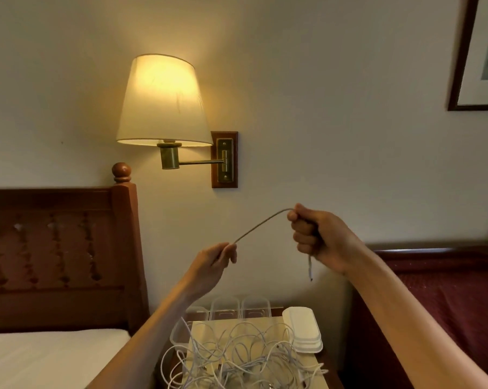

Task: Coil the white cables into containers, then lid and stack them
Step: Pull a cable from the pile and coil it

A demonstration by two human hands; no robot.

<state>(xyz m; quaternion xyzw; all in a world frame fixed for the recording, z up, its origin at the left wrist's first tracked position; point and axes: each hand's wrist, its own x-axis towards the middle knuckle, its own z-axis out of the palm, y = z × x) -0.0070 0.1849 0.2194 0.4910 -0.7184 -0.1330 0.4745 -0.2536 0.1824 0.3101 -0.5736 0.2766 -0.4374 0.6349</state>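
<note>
Both hands are raised in front of the wall, holding one white cable [261, 223] between them. My right hand [314, 238] is fisted around it, and a short end with a plug hangs below the fist. My left hand [217, 259] pinches the cable lower and to the left. Below, a tangle of white cables [237, 357] lies on the nightstand [321, 374]. Clear plastic containers [240, 307] stand in a row at the back of it, and another sits at the left. A stack of white lids [304, 329] rests at the right.
A lit wall lamp [162, 102] hangs above on a brass arm. A wooden bed headboard [60, 248] and white mattress [40, 357] lie to the left. A dark red upholstered headboard [447, 290] stands to the right. A framed picture [478, 57] hangs at the upper right.
</note>
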